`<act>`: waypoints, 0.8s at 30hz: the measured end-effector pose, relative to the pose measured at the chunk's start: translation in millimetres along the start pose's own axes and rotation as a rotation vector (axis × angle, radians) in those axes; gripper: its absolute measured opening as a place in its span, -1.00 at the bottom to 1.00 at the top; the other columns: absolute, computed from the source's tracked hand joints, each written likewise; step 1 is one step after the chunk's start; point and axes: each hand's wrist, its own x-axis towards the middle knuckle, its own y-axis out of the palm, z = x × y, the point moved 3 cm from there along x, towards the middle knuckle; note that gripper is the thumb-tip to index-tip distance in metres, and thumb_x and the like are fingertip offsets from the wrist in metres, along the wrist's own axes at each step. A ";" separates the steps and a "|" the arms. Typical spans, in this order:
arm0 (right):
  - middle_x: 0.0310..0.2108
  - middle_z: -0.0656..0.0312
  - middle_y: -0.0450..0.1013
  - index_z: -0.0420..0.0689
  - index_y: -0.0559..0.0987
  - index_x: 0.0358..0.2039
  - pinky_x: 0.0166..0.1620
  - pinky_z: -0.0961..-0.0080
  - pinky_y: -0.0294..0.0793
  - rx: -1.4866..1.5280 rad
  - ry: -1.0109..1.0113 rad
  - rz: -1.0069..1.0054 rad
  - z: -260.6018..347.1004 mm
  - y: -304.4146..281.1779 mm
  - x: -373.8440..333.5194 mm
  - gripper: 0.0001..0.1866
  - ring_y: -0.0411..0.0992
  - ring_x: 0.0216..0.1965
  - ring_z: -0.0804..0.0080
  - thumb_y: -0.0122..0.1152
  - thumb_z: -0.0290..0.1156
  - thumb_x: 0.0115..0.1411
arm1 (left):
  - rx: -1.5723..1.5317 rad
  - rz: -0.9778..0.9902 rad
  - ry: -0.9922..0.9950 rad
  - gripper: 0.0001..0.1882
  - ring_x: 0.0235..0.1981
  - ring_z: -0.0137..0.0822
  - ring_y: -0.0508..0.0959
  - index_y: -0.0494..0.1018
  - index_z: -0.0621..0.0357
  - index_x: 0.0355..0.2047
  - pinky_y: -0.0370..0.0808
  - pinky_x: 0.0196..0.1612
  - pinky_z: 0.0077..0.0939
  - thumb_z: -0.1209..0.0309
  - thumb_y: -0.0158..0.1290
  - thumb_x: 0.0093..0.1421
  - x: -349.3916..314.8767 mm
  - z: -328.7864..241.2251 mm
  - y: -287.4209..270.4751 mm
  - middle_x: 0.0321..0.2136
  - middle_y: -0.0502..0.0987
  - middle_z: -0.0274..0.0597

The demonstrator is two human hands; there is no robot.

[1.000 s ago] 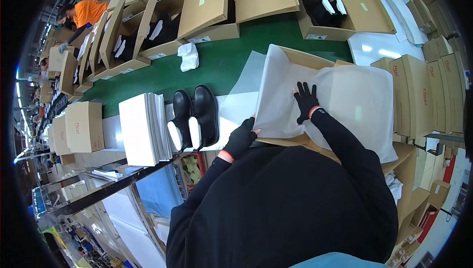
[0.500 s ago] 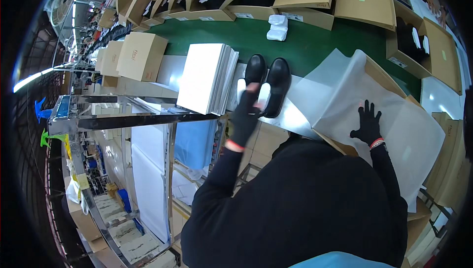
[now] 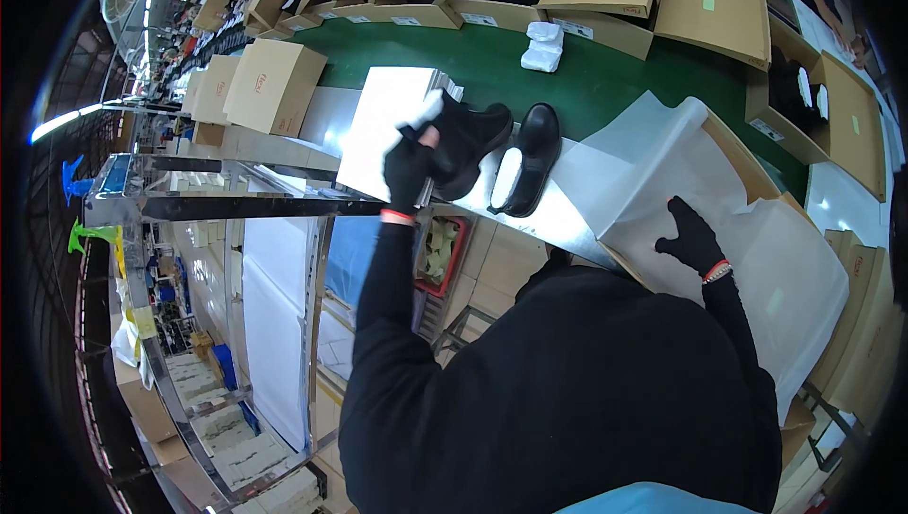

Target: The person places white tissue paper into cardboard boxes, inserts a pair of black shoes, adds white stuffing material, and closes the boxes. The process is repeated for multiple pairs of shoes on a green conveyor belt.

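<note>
Across the upper middle of the frame, a long green-topped desk [image 3: 426,52] with a shiny grey metal front strip [image 3: 579,235] carries a glossy black shoe [image 3: 539,134], a stack of white sheets [image 3: 375,131] and a brown cardboard box [image 3: 736,156] draped with translucent white tissue paper [image 3: 646,191]. Just left of centre, the left hand [image 3: 407,172] is closed on a tilted black shoe [image 3: 470,134]. At centre right, the right hand [image 3: 691,237] is empty, thumb parted from fingers, over the tissue; contact is unclear. Open brown boxes [image 3: 605,39] line the upper edge, a lit tube lamp [image 3: 57,126] hangs upper left, and beige floor tiles [image 3: 506,263] show below the strip
</note>
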 end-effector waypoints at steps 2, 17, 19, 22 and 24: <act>0.15 -0.11 0.26 -0.26 0.21 0.22 0.21 0.34 0.22 0.183 -0.013 -0.038 43.7 -29.1 -0.3 -0.09 0.22 0.21 0.13 0.42 -0.11 -0.06 | -0.271 0.138 -0.016 -0.59 -0.43 -0.50 0.51 0.55 0.29 -0.20 0.43 -0.31 -0.59 0.14 0.07 0.21 8.5 -83.5 -41.6 -0.45 0.58 -0.27; -0.13 0.15 0.48 -0.29 0.48 -0.04 0.01 0.47 0.40 1.261 0.262 -0.126 56.7 -35.9 -26.9 -0.46 0.42 -0.08 0.45 0.25 -0.10 0.13 | -0.074 0.769 0.422 -0.62 -0.40 -0.15 0.54 0.51 0.25 -0.21 0.42 -0.24 -0.41 0.14 -0.02 0.28 -84.1 -159.9 161.2 -0.38 0.55 0.01; -0.13 0.14 0.48 -0.28 0.47 -0.03 0.00 0.46 0.43 1.534 0.386 -0.275 11.0 -24.0 -52.8 -0.42 0.43 -0.10 0.42 0.20 -0.01 0.16 | 0.070 0.708 0.598 -0.57 -0.40 -0.14 0.61 0.44 0.20 -0.05 0.48 -0.25 -0.34 0.12 0.00 0.25 -102.0 -143.1 181.7 -0.23 0.57 0.01; -0.08 0.11 0.45 -0.23 0.42 0.04 0.03 0.40 0.43 1.944 0.419 -0.475 -12.7 -18.3 -52.0 -0.40 0.43 -0.07 0.34 0.16 0.01 0.20 | 0.121 0.823 0.459 -0.34 -0.21 0.02 0.56 0.19 0.10 0.20 0.47 -0.18 -0.22 0.06 0.05 0.18 -136.2 -95.2 213.8 -0.04 0.46 0.04; -0.04 0.12 0.44 -0.16 0.41 0.06 0.06 0.33 0.40 1.970 0.506 -0.644 -65.1 12.2 -38.1 -0.43 0.41 -0.04 0.29 0.22 -0.04 0.17 | 0.189 0.841 0.594 -0.34 -0.27 0.04 0.56 0.12 0.05 0.24 0.48 -0.24 -0.18 0.20 0.05 0.16 -154.8 -89.7 239.6 -0.11 0.47 0.05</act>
